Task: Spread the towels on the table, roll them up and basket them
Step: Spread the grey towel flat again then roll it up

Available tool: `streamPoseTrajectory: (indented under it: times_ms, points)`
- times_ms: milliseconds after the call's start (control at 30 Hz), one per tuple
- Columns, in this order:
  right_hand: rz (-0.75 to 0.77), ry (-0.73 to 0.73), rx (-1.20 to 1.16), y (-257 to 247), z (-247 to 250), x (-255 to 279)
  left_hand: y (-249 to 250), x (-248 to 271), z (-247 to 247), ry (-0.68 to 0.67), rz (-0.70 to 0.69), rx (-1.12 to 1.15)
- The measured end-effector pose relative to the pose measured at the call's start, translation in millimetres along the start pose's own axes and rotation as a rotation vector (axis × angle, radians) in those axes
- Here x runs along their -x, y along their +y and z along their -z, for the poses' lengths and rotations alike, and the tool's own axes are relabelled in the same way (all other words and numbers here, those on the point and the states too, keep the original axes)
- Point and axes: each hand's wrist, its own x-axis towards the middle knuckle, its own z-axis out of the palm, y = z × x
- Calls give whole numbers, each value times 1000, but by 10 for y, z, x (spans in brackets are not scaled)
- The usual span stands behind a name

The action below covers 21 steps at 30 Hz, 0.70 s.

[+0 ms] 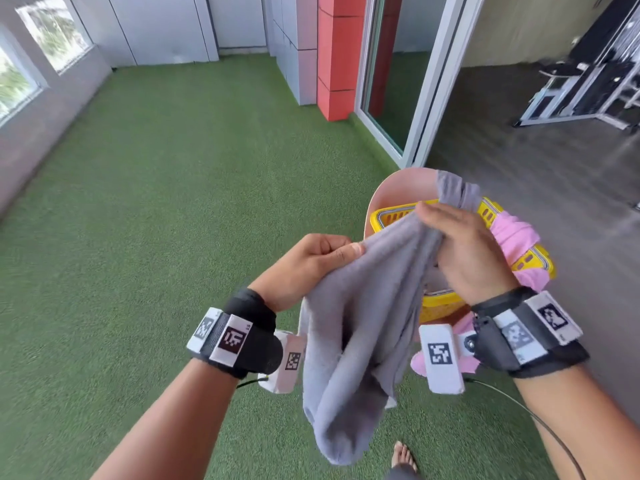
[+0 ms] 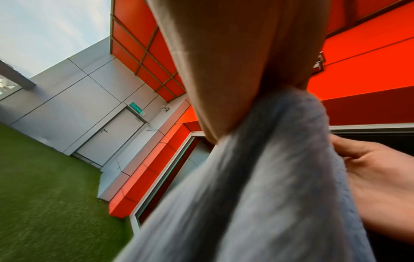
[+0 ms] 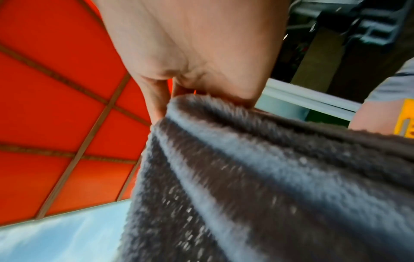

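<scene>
A grey towel (image 1: 356, 327) hangs in the air between my hands, bunched and drooping toward the grass. My left hand (image 1: 311, 261) pinches its upper left edge between thumb and curled fingers. My right hand (image 1: 460, 247) grips the bunched top of the same towel (image 3: 257, 177), with a tail of cloth sticking up past the fingers. Behind the hands a yellow basket (image 1: 391, 216) sits on a pink seat (image 1: 405, 185). A pink towel (image 1: 516, 237) drapes over the basket's right rim. The left wrist view shows the towel (image 2: 257, 186) hanging from my fingers.
Green artificial turf (image 1: 156, 202) covers the floor to the left and ahead. A red pillar (image 1: 337, 57) and a sliding glass door frame (image 1: 426, 84) stand behind the basket. Gym equipment (image 1: 588, 81) is at the far right. My bare foot (image 1: 403, 457) shows below.
</scene>
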Motion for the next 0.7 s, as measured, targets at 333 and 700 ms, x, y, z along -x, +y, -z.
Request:
streamPoseTrajectory:
  times_ms: [333,700]
  points:
    - [4,-115,154,85,-53,48,16,-29,21,33,24,-41]
    - [-89,-185,52,229,-116,110,45,-57,-19,97,4,-119]
